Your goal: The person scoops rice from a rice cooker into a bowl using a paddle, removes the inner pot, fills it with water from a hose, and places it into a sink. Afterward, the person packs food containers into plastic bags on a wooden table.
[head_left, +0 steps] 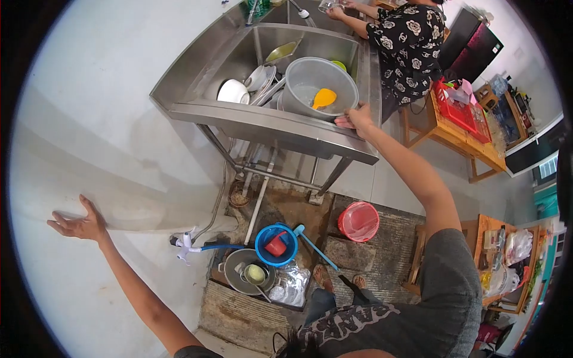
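Observation:
My left hand (80, 225) is out to the side by the white wall, fingers spread and nothing in it. At the sink's front edge, my right hand (358, 119) lies against the lower right side of a big grey pot (298, 89); its fingers are stretched out, not wrapped round the rim. Inside the pot is a yellow-orange scoop (324, 98). The pot stands in the steel sink (239, 111), beside a white bowl (233, 92) and several stacked dishes (262, 80). A metal pan or lid (282, 52) leans behind them.
Below are a blue bucket (286, 253) with a red dipper (276, 243), a grey pot (233, 274), a red bucket (359, 221) and a long-handled brush (316, 246). Another person (409, 48) holds a clear container (331, 5). A red tray (462, 116) sits on a wooden table (444, 136).

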### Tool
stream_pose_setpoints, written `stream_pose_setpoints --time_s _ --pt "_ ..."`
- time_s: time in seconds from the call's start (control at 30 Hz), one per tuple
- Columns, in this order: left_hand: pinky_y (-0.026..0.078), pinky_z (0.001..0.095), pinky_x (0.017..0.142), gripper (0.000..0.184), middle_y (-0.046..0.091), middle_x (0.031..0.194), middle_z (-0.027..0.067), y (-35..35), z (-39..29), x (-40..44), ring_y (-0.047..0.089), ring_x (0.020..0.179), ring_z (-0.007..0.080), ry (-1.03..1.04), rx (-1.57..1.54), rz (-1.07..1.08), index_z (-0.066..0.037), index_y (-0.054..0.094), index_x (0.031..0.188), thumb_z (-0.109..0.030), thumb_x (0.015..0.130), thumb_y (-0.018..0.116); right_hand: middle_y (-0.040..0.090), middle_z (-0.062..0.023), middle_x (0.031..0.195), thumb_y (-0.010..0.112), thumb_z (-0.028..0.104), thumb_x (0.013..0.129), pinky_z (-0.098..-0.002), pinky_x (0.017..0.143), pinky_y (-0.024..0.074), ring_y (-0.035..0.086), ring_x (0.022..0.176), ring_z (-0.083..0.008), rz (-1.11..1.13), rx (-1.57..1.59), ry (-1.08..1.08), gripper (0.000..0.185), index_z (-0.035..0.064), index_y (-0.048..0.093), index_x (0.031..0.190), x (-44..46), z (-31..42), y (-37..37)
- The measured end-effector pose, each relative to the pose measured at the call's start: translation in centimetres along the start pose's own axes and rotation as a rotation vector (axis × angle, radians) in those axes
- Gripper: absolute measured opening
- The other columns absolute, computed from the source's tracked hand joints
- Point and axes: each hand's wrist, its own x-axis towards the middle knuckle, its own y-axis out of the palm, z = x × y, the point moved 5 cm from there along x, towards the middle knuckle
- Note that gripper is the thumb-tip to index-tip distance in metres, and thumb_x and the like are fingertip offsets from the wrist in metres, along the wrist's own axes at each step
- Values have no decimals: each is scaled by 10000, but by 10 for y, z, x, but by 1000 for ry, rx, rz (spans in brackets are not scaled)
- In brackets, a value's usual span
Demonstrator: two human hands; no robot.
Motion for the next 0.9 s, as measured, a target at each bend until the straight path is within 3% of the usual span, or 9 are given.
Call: stream_pose_setpoints --time_s 0.13,0.3,0.43,0.57,0.7,0.77,0.83,0.87,0.9 --pt "262 448 1017 864 172 1371 208 0 4 -1 169 1278 320 -19 46 20 21 318 1286 -525 706 653 568 -282 798 471 5 832 -361 505 567 635 587 -301 32 116 2 691 -9 -58 1278 -21 6 3" --pt "298 421 996 888 317 1322 215 11 23 -9 214 1269 318 39 86 -17 88 382 1227 -592 705 616 574 -120 707 439 225 915 -289 419 476 581 488 -186 223 47 -230 244 13 372 1015 -105 9 -26" --pt "348 429 937 834 424 1262 221 -5 -8 3 370 1178 359 89 611 173 82 425 1176 -608 731 573 511 -59 565 417 235 922 -279 435 416 534 467 -141 263 -300 -272 240 26 477 819 -212 -50 -83" --pt "411 456 827 715 528 1098 220 -35 -44 -52 476 1053 394 102 365 -109 95 472 1058 -567 792 517 532 -103 603 377 242 897 -349 581 449 550 561 -196 310 -468 -257 332 8 523 713 -310 -198 -185" --pt "437 414 605 394 620 760 88 -25 -93 -279 578 702 291 -256 -259 763 -32 620 924 -294 939 326 554 -107 601 378 296 889 -383 633 453 528 548 -219 319 -308 555 434 8 561 621 -407 -325 -306" --pt "424 366 621 283 617 751 63 -62 -198 -402 565 706 280 286 -347 994 -43 616 906 -260 866 438 541 -99 575 416 258 884 -399 639 460 528 547 -203 229 -392 697 412 7 547 585 -445 -339 -355" --pt "445 391 710 239 635 891 127 -160 -374 -435 591 826 296 -223 -730 1759 -23 638 840 -156 829 440 509 -79 519 460 163 866 -337 555 475 604 669 -196 142 -523 463 185 8 556 839 -451 -361 -393" --pt "451 381 770 212 631 918 156 -227 -464 -415 593 872 298 264 -1071 1591 -10 624 829 -87 824 427 539 -108 596 474 148 861 -336 540 485 607 690 -193 60 -347 476 196 12 475 1003 -459 -340 -409" --pt "459 359 787 181 619 984 161 -260 -509 -476 597 865 294 -270 -1418 1756 2 620 858 -29 805 449 569 -136 672 489 133 856 -334 524 494 610 710 -190 -18 -175 483 345 17 393 1166 -461 -307 -421"
